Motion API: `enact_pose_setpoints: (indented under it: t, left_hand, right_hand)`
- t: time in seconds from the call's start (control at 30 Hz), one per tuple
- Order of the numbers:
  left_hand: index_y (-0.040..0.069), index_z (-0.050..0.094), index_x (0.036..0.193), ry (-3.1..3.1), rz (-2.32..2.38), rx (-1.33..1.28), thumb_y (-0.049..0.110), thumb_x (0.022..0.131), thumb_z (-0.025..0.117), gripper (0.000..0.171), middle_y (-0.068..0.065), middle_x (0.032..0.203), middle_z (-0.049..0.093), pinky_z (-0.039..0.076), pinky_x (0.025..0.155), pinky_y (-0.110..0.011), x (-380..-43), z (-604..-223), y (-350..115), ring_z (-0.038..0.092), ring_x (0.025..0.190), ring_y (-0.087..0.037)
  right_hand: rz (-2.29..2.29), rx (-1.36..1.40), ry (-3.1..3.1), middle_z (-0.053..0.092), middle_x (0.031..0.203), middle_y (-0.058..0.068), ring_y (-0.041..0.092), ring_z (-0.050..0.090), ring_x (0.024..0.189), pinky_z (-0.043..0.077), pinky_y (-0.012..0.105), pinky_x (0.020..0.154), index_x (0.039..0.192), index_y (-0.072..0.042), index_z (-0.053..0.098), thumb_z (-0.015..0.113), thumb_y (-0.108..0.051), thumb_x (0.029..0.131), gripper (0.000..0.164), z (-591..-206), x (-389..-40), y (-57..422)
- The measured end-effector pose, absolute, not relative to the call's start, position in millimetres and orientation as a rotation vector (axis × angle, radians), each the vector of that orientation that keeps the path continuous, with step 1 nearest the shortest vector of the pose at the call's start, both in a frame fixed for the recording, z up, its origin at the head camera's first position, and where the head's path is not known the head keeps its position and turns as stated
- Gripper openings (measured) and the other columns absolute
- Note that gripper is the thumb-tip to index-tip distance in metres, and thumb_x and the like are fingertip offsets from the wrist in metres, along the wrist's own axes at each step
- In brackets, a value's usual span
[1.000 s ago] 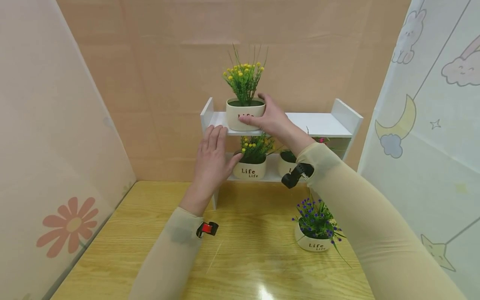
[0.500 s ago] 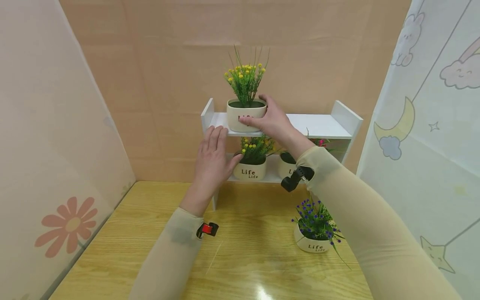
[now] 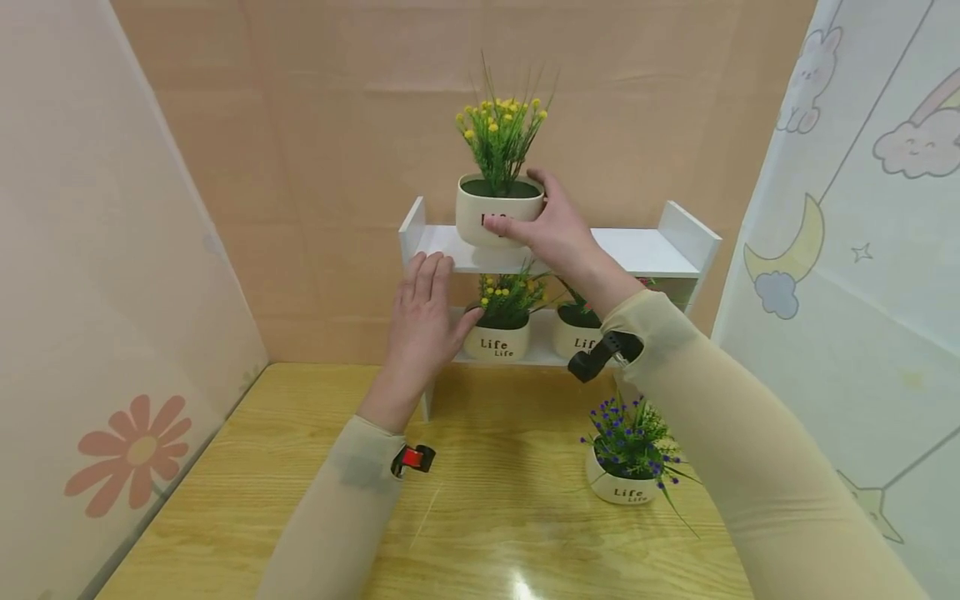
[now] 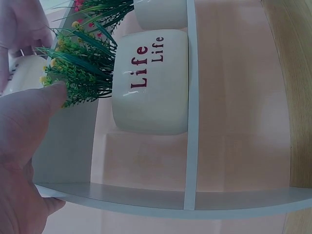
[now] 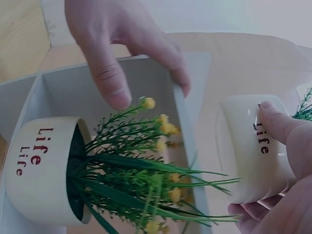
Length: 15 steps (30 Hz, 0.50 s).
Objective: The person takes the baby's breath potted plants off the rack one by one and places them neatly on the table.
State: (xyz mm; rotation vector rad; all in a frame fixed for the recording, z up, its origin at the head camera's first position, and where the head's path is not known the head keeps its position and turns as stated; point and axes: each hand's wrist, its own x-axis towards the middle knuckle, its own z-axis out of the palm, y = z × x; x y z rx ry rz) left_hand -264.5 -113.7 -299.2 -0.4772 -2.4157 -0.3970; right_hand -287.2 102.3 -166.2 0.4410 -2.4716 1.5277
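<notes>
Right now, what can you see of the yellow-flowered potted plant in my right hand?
The yellow-flowered potted plant has a glossy cream, ceramic-looking pot with red "Life" lettering, partly covered by your thumb. Yellow blooms and thin green stems rise above it. Roughly upright, it's gripped by your right hand, apparently just above the white upper shelf.

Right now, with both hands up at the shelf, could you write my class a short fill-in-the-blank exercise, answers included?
1. The right hand holds a pot whose flowers are ____.
2. The word printed on that pot is ____.
3. The left hand is at the shelf's ____ end.
4. The shelf's colour is ____.

Missing words: yellow; Life; left; white.
</notes>
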Motion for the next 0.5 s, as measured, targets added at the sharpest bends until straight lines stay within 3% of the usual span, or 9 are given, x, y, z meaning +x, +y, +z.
enact_pose_setpoints:
  t: [0.27,0.5]
  left_hand:
    - [0.004,0.025,0.167,-2.423,-0.426,-0.472,0.047,0.104,0.077,0.093,-0.016,0.170,0.028,0.021,0.133,-0.055,-262.9,-300.1,-112.8,0.012,0.166,-0.036]
    - [0.004,0.025,0.168,-2.409,-0.450,-0.478,0.047,0.104,0.077,0.093,-0.016,0.171,0.029,0.020,0.133,-0.054,-262.1,-298.8,-113.6,0.013,0.166,-0.036]
  right_hand:
    - [1.638,0.459,-2.404,0.046,0.165,0.004,0.022,0.054,0.142,0.047,0.042,0.117,0.176,-0.023,0.021,0.093,-0.043,0.090,0.114,-159.5,-267.6,113.0]
    - [1.602,0.465,-2.408,0.058,0.153,0.005,0.022,0.061,0.135,0.051,0.043,0.109,0.173,-0.031,0.029,0.095,-0.045,0.088,0.109,-157.2,-246.4,123.1]
